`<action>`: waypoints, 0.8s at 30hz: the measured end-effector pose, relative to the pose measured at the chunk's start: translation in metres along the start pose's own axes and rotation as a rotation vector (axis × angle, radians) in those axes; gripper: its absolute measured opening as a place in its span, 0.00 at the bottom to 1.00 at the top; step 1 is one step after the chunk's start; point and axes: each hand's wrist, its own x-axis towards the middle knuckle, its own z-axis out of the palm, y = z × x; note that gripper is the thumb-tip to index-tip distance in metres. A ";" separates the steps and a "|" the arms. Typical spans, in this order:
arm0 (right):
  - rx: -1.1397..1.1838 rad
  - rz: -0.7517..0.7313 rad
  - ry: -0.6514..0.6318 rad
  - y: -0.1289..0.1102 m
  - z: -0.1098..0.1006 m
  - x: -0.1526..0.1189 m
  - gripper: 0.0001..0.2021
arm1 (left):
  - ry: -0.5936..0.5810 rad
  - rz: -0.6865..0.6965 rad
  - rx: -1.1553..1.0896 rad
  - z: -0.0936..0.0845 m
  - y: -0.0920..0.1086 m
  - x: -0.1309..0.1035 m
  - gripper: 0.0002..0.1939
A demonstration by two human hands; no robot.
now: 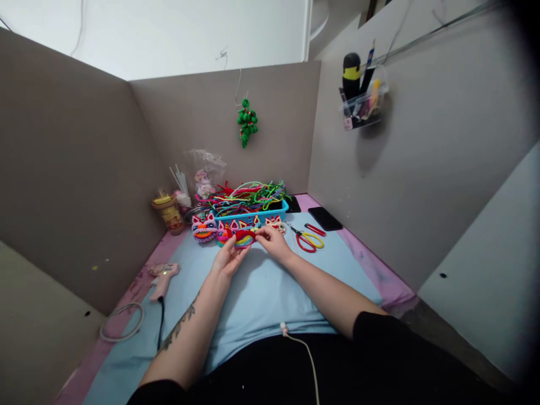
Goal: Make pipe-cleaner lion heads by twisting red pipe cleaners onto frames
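Between my hands is a small fuzzy pipe-cleaner piece [244,241] with curved bands of red, yellow and blue. My left hand [228,259] grips its left side, palm turned up and thumb raised. The fingertips of my right hand [272,243] pinch its right end. Just behind sits a row of pipe-cleaner animal heads: a pink and purple one [205,228] with an orange mouth at the left, and a white and red one [276,224] partly hidden by my right hand. Further back, a blue basket [253,216] is heaped with colourful pipe cleaners [248,197].
Right of my hands lie red-and-yellow-handled scissors [307,239], a red cutter [315,229] and a black phone [325,218]. A pink glue gun [165,279] with its cord rests at left. A yellow-lidded cup [169,212] stands behind it. Grey partitions [228,124] enclose the table.
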 end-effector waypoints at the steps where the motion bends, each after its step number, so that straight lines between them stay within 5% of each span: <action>1: -0.018 -0.004 -0.004 0.000 0.000 0.000 0.05 | -0.004 0.001 0.003 0.000 0.000 0.000 0.12; 9: -0.005 -0.050 0.039 -0.007 -0.003 -0.003 0.09 | -0.049 0.162 0.258 -0.003 -0.012 0.001 0.15; 15: 0.006 -0.084 0.046 -0.023 -0.005 -0.007 0.07 | 0.031 0.582 0.743 -0.006 -0.022 0.003 0.34; 19: 0.064 0.010 0.056 -0.024 -0.003 -0.008 0.10 | 0.061 0.854 1.186 -0.009 -0.025 0.002 0.31; 24: 0.140 0.069 0.101 -0.024 -0.001 -0.008 0.13 | 0.031 0.912 1.484 -0.007 -0.026 -0.007 0.28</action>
